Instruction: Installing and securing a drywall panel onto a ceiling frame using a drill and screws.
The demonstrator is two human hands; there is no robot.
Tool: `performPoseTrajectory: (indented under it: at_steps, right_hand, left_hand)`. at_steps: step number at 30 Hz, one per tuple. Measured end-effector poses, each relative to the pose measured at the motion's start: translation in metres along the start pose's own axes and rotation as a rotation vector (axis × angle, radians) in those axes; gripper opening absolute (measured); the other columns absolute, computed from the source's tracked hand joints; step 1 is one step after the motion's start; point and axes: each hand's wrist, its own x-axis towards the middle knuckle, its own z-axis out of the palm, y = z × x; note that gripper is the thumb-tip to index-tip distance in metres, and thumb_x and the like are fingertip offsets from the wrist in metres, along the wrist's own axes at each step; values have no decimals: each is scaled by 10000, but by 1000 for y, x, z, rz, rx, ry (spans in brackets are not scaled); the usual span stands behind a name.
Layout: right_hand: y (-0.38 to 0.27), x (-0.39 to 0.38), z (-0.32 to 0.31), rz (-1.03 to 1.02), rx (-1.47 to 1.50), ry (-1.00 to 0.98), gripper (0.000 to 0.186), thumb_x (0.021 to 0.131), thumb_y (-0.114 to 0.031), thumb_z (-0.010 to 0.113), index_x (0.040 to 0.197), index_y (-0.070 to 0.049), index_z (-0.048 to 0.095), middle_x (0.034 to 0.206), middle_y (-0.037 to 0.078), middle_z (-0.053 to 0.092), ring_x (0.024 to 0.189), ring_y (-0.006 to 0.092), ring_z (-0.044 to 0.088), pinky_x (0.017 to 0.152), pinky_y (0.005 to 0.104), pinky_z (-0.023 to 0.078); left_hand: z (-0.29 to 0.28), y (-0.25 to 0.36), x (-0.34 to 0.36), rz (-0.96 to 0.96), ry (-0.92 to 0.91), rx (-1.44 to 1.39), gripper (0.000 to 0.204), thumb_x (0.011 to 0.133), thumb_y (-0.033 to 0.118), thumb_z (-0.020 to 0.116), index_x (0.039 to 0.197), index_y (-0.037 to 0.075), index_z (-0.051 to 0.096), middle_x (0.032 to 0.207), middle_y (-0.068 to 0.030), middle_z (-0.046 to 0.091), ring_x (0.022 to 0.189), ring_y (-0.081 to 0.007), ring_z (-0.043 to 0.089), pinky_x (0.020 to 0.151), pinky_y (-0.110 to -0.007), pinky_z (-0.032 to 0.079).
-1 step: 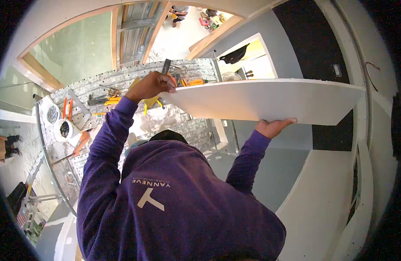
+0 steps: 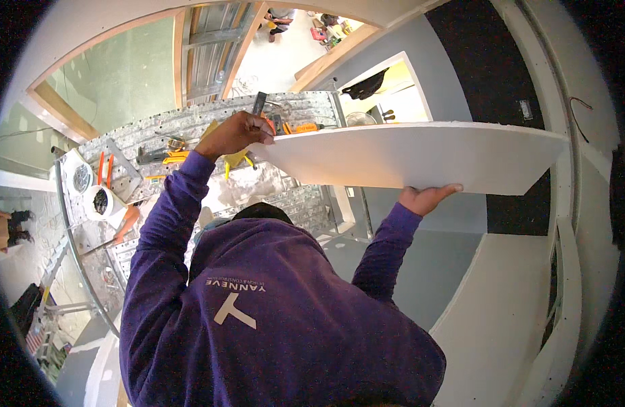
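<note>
A long white board (image 2: 407, 159), which looks like drywall, is held up in front of me and slants away to the right. My left hand (image 2: 235, 133) is closed at its left end, thumb and fingers by the corner. Under the lower edge, my right hand (image 2: 424, 199) grips the board, its thumb stretched along the edge; its other fingers are mostly hidden. Behind my left hand, a dark flat-ended tool (image 2: 259, 103) and a yellow-handled tool (image 2: 238, 161) show in part. I cannot make out whether my left hand touches the dark tool.
Below is a dusty perforated metal platform (image 2: 292, 102) with a curved rail (image 2: 70, 237). On it are a white bucket (image 2: 112, 210) of dark small pieces, orange handles (image 2: 106, 169) and a yellow tool (image 2: 175, 157). A white-framed wall (image 2: 563, 203) stands close right. Another person (image 2: 280, 22) is far off.
</note>
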Motion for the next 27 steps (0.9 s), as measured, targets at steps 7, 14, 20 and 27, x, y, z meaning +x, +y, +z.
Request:
performPoseTrajectory:
  at_steps: [7,14,20,27]
  right_hand:
    - [0,-3,6,24,17,13,1002,862,-803,466,1574,-149,204,1611,155,238,1452,354,275,1190,552,207]
    - [-3,-6,7,2,-6,26,996,863,-806,459,1565,-137,229,1605,155,258,1444,344,290,1185,534,224]
    - [-11,-17,22,20,43,96,917,907,-767,428,1545,-122,290,1589,115,298,1430,293,320,1194,469,240]
    - [-14,-20,24,-35,19,77,937,908,-775,404,1560,-121,250,1608,162,257,1452,333,294,1200,524,206]
  left_hand:
    - [0,-2,-4,28,4,-1,116,943,98,658,991,10,717,863,-57,720,811,-121,640,790,-304,521]
    - [9,15,-8,266,167,439,98,870,122,688,884,27,668,916,-116,698,823,-259,687,760,-369,542]
    - [23,15,-2,84,290,443,155,874,172,687,872,20,655,856,-135,675,741,-247,649,686,-391,511]
    - [34,-19,4,-2,389,203,229,849,203,671,822,-25,665,676,-141,617,620,-152,563,606,-358,480]
